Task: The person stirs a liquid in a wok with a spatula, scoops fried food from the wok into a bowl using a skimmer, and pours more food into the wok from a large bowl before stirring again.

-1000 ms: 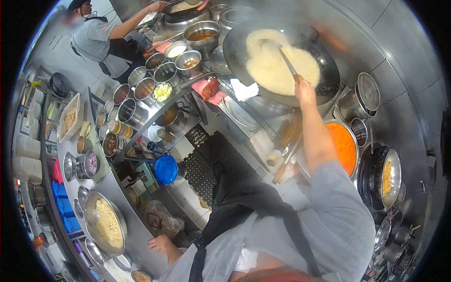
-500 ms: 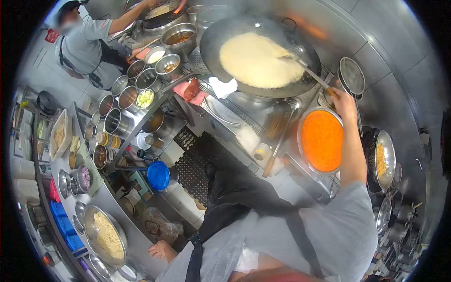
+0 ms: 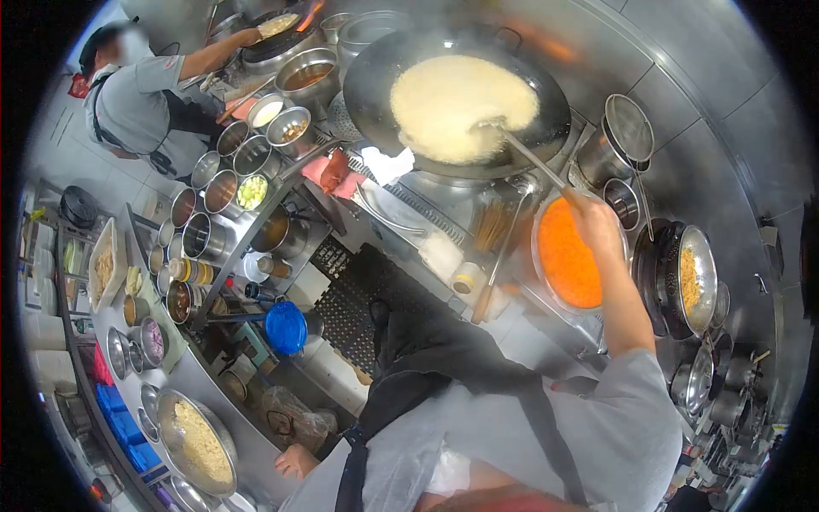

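My right hand (image 3: pixel 599 225) is closed round the wooden handle of a long wok spatula (image 3: pixel 537 162). The spatula's head dips into a pale, creamy, steaming mixture (image 3: pixel 456 98) inside a big black wok (image 3: pixel 367 94); its exact shape is partly hidden. Below my right forearm stands a round container of bright orange sauce (image 3: pixel 570 256). My left hand (image 3: pixel 295 461) lies at the edge of the steel counter (image 3: pixel 260 465) with its fingers stretched out, holding nothing. Near it sits a large metal bowl of pale yellow, crumbly food (image 3: pixel 200 444).
A co-worker (image 3: pixel 136 102) tends another wok (image 3: pixel 269 38) at the upper left. Several metal pots (image 3: pixel 205 235) crowd the rack between us. A second wooden-handled tool (image 3: pixel 503 252) lies beside the stove. At right, a strainer (image 3: pixel 630 128) rests over a pot near a pan of yellow food (image 3: pixel 691 282).
My right hand has drawn the spatula down and left through the mixture, and its handle now passes over the orange sauce. The co-worker's arm has shifted. My left hand stays on the counter edge.
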Demonstrator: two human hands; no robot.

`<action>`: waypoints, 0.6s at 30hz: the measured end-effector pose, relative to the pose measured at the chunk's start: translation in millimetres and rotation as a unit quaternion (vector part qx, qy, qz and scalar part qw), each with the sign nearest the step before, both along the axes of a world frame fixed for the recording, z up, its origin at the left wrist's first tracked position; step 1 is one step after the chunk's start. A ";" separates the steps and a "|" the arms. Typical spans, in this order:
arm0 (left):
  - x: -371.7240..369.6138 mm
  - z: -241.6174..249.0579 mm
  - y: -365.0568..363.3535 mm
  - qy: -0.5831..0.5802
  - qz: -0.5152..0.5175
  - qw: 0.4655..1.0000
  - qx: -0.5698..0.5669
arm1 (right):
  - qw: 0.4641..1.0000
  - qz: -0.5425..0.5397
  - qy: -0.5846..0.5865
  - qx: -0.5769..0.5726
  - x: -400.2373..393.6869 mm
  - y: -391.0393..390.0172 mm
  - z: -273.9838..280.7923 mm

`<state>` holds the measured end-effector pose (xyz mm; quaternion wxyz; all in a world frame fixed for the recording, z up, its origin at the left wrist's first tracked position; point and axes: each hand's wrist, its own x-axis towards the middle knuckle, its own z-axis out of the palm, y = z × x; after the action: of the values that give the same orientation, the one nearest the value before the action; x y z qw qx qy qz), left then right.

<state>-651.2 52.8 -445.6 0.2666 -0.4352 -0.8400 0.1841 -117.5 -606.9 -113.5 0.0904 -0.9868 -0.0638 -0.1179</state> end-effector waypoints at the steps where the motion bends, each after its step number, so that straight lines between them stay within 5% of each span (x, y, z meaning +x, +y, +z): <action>1: 0.8 2.1 -1.3 -0.017 -0.005 1.000 0.001 | 1.000 0.000 0.008 -0.013 11.7 7.5 -8.0; 8: 7.4 11.4 -7.7 -0.060 0.013 0.998 0.002 | 0.999 -0.035 0.027 -0.015 91.0 55.0 -27.0; 9: 10.4 -0.5 -3.4 0.182 0.130 0.971 -0.082 | 0.999 -0.038 0.018 -0.012 102.4 59.2 -27.4; 10: 11.4 -10.1 0.5 0.409 0.237 0.867 -0.160 | 0.999 -0.041 0.009 -0.009 112.1 63.3 -27.6; 13: -4.0 -17.4 3.2 0.520 0.269 0.795 -0.159 | 0.999 -0.052 -0.009 0.007 144.6 69.9 -33.5; 14: -16.1 -18.0 2.0 0.521 0.263 0.797 -0.155 | 0.997 -0.059 -0.036 0.015 157.8 64.1 -40.5; 16: -11.3 -13.0 8.0 0.214 -0.014 0.969 -0.126 | 0.997 -0.062 -0.028 0.035 182.4 52.0 -53.2; 18: 28.1 -15.1 5.6 0.017 -0.112 0.994 -0.009 | 0.996 -0.091 -0.014 0.018 181.4 52.8 -38.5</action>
<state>-623.1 58.4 -460.7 0.2960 -0.5255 -0.7797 0.1685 63.9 -554.1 -152.0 0.0960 -0.9850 0.0269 -0.1406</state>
